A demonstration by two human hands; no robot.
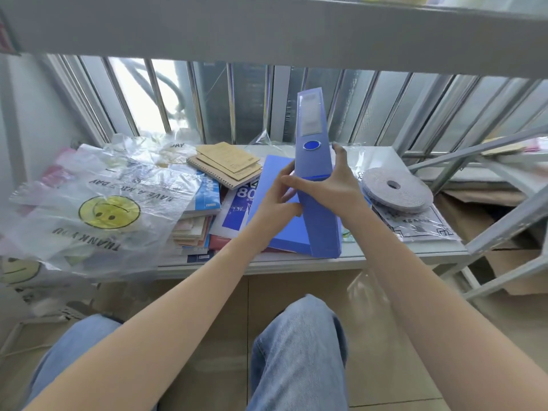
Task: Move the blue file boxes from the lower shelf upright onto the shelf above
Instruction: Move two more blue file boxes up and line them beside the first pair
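A blue file box (pixel 315 161) stands tilted on its end over the lower shelf (pixel 370 256), its spine with a label pocket and a round finger hole facing me. My right hand (pixel 329 185) wraps around the spine from the right. My left hand (pixel 277 200) grips the box's left face lower down. Whether the blue surface below my left hand is this box's side or another box lying flat, I cannot tell. The front edge of the shelf above (pixel 296 34) runs across the top of the view.
Clear plastic bags with smiley faces (pixel 100 203) cover the shelf's left part. Spiral notebooks (pixel 228 167) and stacked books (pixel 198 221) lie left of the box. A grey tape roll (pixel 396 189) sits to the right. Metal window bars stand behind, cardboard at far right.
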